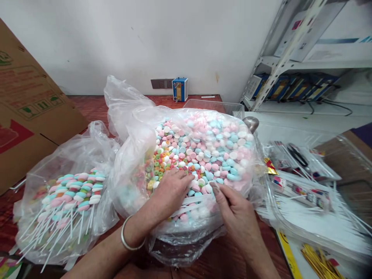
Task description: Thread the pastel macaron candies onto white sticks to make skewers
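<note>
A large clear plastic bag (128, 170) lies spread in front of me, full of pink, blue and white marshmallows (209, 155). Small coloured rings (162, 164) are mixed in on its left side. My left hand (171, 192), with a bangle at the wrist, reaches into the sweets, its fingers bent together and the tips partly hidden. At the bag's near right, my right hand (235, 203) is closed, thumb against fingers; what it pinches is hidden. Several white sticks (188, 204) lie on the marshmallows between both hands.
On the left, marshmallow skewers (78, 192) rest on another plastic bag beside a cardboard box (35, 104). A clear tray (279, 217) with white sticks and packets stands right. Behind are a metal scoop (251, 123), a blue box (180, 90) and a white shelf (279, 66).
</note>
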The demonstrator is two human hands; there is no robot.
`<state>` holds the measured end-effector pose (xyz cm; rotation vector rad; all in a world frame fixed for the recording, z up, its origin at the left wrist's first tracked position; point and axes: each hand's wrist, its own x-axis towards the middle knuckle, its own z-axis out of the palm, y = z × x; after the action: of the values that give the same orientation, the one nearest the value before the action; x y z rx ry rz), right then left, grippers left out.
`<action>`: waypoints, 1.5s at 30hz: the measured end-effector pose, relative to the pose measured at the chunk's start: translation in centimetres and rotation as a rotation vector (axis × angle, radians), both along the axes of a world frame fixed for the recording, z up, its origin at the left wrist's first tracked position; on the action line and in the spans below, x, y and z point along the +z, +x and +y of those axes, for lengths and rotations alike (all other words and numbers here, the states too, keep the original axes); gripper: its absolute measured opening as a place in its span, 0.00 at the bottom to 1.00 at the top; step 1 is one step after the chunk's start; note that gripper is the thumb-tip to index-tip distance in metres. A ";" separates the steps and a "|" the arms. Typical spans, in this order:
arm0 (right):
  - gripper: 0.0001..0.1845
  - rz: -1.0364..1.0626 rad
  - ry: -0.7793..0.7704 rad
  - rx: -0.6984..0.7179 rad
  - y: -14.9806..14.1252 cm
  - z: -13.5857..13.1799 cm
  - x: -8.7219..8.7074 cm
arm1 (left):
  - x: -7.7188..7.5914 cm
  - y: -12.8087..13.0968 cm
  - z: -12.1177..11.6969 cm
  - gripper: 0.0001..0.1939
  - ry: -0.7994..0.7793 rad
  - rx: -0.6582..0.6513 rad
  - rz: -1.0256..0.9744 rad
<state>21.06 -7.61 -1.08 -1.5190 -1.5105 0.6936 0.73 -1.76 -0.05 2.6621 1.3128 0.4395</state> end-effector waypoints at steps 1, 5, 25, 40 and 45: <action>0.16 -0.022 -0.013 0.037 -0.4 0.1 -0.2 | 0.2 0.2 0.4 0.10 -0.026 -0.022 0.055; 0.16 -0.039 -0.039 0.082 -1.7 0.7 -1.0 | 0.2 0.9 1.5 0.07 -0.085 -0.064 0.141; 0.11 0.441 -0.069 0.155 -3.2 2.2 -1.9 | 0.9 0.6 0.1 0.17 -0.882 0.189 -1.072; 0.16 -0.009 0.077 0.089 -3.5 0.6 0.6 | 0.6 0.9 -0.4 0.24 -0.955 0.312 -1.250; 0.22 0.002 -0.040 0.220 -2.9 -1.5 0.4 | 0.4 0.5 -0.1 0.25 -0.850 0.373 -1.329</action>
<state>18.12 -9.16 -0.71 -1.3936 -1.6873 0.8562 1.26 -1.82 0.31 0.9738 1.0621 1.0863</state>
